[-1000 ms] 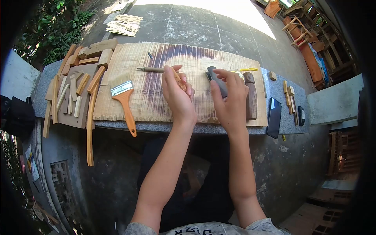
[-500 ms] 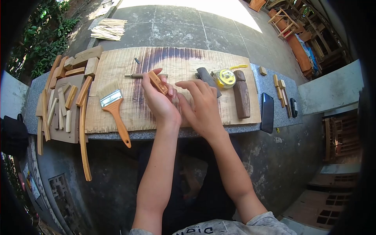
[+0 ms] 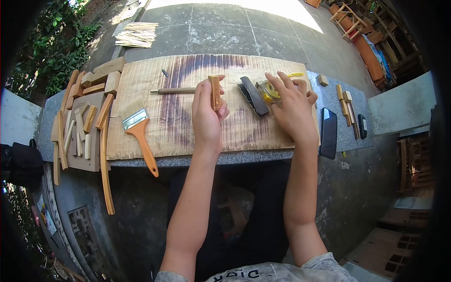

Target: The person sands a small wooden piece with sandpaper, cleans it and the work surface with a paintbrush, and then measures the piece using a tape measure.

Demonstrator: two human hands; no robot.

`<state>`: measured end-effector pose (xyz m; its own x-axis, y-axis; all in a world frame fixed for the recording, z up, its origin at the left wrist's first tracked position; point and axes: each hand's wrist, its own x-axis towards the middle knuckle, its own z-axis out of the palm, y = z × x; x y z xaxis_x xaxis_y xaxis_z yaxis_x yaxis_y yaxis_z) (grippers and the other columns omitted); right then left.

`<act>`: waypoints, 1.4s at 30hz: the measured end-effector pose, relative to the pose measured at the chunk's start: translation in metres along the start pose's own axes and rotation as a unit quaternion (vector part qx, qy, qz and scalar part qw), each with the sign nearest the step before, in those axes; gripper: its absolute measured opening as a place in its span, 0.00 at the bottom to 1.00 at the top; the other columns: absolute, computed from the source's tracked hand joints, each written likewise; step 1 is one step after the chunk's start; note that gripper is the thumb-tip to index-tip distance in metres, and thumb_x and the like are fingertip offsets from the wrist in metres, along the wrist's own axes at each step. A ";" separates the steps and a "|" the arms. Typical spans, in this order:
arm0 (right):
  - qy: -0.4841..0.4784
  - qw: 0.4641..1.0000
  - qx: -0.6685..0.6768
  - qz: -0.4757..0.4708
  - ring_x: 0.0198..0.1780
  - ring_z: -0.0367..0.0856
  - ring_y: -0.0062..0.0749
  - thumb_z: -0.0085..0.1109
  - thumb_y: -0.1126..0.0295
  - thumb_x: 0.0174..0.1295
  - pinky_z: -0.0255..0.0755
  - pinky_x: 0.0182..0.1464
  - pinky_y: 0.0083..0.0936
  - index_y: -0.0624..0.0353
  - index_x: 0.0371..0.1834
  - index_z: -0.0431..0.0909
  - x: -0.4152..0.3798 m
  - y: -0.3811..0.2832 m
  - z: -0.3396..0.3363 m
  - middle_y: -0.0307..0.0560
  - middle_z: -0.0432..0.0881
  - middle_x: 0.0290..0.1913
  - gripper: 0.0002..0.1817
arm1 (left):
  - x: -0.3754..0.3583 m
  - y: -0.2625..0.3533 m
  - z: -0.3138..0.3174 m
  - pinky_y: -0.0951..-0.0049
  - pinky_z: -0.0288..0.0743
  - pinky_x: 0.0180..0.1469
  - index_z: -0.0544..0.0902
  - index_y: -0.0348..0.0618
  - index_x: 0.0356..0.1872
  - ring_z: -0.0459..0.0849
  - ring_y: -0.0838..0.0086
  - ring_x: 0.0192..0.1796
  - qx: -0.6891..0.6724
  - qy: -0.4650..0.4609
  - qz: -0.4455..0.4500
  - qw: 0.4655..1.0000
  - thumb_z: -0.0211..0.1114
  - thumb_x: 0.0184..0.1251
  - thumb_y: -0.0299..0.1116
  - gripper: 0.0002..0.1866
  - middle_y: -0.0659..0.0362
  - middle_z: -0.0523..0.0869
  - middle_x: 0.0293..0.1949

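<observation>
My left hand [image 3: 208, 113] is closed round a small reddish-brown wooden block [image 3: 215, 93] with small holes in its face, held upright above the board. My right hand [image 3: 293, 108] is over the right part of the board, palm down, its fingers apart and bent. It partly covers a yellow tape measure [image 3: 271, 92]; the dark wooden piece that lay beside the tape is hidden behind this hand. Just left of the tape lies a folded dark grey strip [image 3: 253, 97], perhaps sandpaper. A thin rod-like tool [image 3: 176, 90] with a metal tip lies left of the block.
A paintbrush [image 3: 140, 136] lies on the wooden board [image 3: 188, 134], its handle past the front edge. Wooden offcuts [image 3: 89, 117] crowd the left side. A phone [image 3: 328, 133], short wood strips [image 3: 345, 103] and a small black object [image 3: 362, 126] rest on the granite top at right.
My right hand has moved right, away from my left hand, to above the tape measure. My left hand has shifted slightly right and turned the wooden block upright.
</observation>
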<state>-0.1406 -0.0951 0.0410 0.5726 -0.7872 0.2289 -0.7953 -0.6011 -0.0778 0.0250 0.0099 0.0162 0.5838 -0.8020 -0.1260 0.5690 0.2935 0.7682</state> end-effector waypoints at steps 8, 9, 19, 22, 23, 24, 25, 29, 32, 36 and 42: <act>-0.004 1.000 -0.006 -0.023 0.68 0.75 0.42 0.73 0.63 0.51 0.52 0.75 0.49 0.42 0.68 0.81 0.034 -0.003 -0.040 0.45 0.82 0.64 0.35 | 0.004 -0.003 0.000 0.76 0.72 0.49 0.82 0.35 0.64 0.76 0.82 0.42 0.010 -0.037 0.010 0.999 0.50 0.90 0.44 0.23 0.65 0.79 0.40; 0.035 0.999 0.012 -0.023 0.68 0.75 0.42 0.74 0.61 0.50 0.52 0.75 0.50 0.43 0.68 0.81 0.033 -0.005 -0.043 0.45 0.82 0.63 0.36 | 0.003 -0.002 0.001 0.75 0.72 0.52 0.82 0.34 0.65 0.76 0.82 0.43 0.004 -0.035 0.007 0.999 0.51 0.90 0.43 0.23 0.64 0.79 0.40; -0.046 0.595 0.795 0.113 0.54 0.85 0.38 0.46 0.49 0.63 0.76 0.55 0.32 0.67 0.65 0.79 -0.037 -0.055 -0.017 0.57 0.86 0.52 0.36 | -0.001 -0.002 0.005 0.75 0.73 0.53 0.85 0.39 0.62 0.77 0.83 0.50 -0.011 -0.133 0.045 0.990 0.54 0.89 0.43 0.20 0.62 0.88 0.54; -0.040 0.574 0.810 0.115 0.49 0.86 0.35 0.39 0.44 0.71 0.77 0.51 0.30 0.66 0.58 0.83 -0.038 -0.059 -0.008 0.52 0.88 0.46 0.36 | -0.004 0.003 0.005 0.77 0.75 0.45 0.86 0.38 0.62 0.78 0.82 0.50 -0.018 -0.177 0.011 0.984 0.56 0.88 0.42 0.20 0.62 0.89 0.52; -0.037 0.562 0.820 0.099 0.48 0.86 0.35 0.37 0.42 0.74 0.77 0.50 0.29 0.65 0.56 0.83 -0.037 -0.058 -0.008 0.51 0.88 0.45 0.36 | -0.004 0.002 0.007 0.78 0.75 0.44 0.86 0.38 0.62 0.79 0.81 0.48 -0.010 -0.176 0.015 0.984 0.57 0.88 0.42 0.19 0.62 0.89 0.51; -0.022 0.583 0.803 0.120 0.44 0.86 0.33 0.31 0.39 0.77 0.77 0.47 0.27 0.64 0.55 0.83 -0.038 -0.058 -0.008 0.50 0.88 0.42 0.39 | -0.004 0.000 0.010 0.78 0.74 0.42 0.86 0.37 0.61 0.79 0.81 0.46 -0.002 -0.175 0.018 0.984 0.58 0.87 0.41 0.19 0.62 0.89 0.50; -0.010 0.577 0.806 0.135 0.44 0.86 0.32 0.30 0.39 0.77 0.77 0.47 0.27 0.64 0.55 0.83 -0.038 -0.058 -0.008 0.50 0.88 0.42 0.39 | -0.004 -0.001 0.012 0.79 0.74 0.40 0.87 0.37 0.61 0.80 0.80 0.44 0.007 -0.175 0.022 0.984 0.59 0.87 0.41 0.19 0.61 0.90 0.49; 0.001 0.570 0.808 0.151 0.44 0.85 0.30 0.33 0.42 0.78 0.77 0.49 0.27 0.63 0.55 0.82 -0.038 -0.052 -0.013 0.48 0.88 0.40 0.35 | -0.003 -0.004 0.009 0.77 0.77 0.44 0.88 0.38 0.61 0.82 0.80 0.41 0.038 -0.219 0.027 0.975 0.67 0.82 0.36 0.16 0.59 0.91 0.48; -0.016 0.589 0.797 0.133 0.43 0.87 0.32 0.32 0.41 0.78 0.79 0.48 0.29 0.64 0.54 0.83 -0.039 -0.039 -0.012 0.50 0.88 0.38 0.37 | -0.004 -0.001 0.006 0.75 0.79 0.52 0.88 0.39 0.62 0.84 0.78 0.46 0.083 -0.228 0.036 0.969 0.70 0.78 0.32 0.17 0.58 0.92 0.50; -0.031 0.592 0.794 0.135 0.41 0.88 0.33 0.31 0.40 0.77 0.80 0.47 0.29 0.65 0.52 0.85 -0.040 -0.030 -0.011 0.51 0.89 0.38 0.39 | -0.005 0.004 0.004 0.71 0.80 0.65 0.87 0.40 0.64 0.87 0.76 0.59 0.152 -0.235 0.029 0.960 0.72 0.75 0.29 0.18 0.57 0.92 0.57; -0.060 0.627 0.762 0.150 0.40 0.87 0.32 0.36 0.43 0.78 0.78 0.46 0.28 0.64 0.54 0.83 -0.042 -0.027 -0.019 0.49 0.88 0.35 0.35 | -0.006 0.005 -0.002 0.72 0.84 0.59 0.87 0.38 0.64 0.90 0.75 0.54 0.163 -0.233 0.028 0.958 0.74 0.73 0.27 0.20 0.55 0.93 0.55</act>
<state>-0.1474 -0.0433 0.0516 0.5262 -0.8461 -0.0852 0.1902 0.2147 -0.9580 0.0254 0.0167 0.0195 0.2435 -0.9570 0.1578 0.2891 0.2269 0.9300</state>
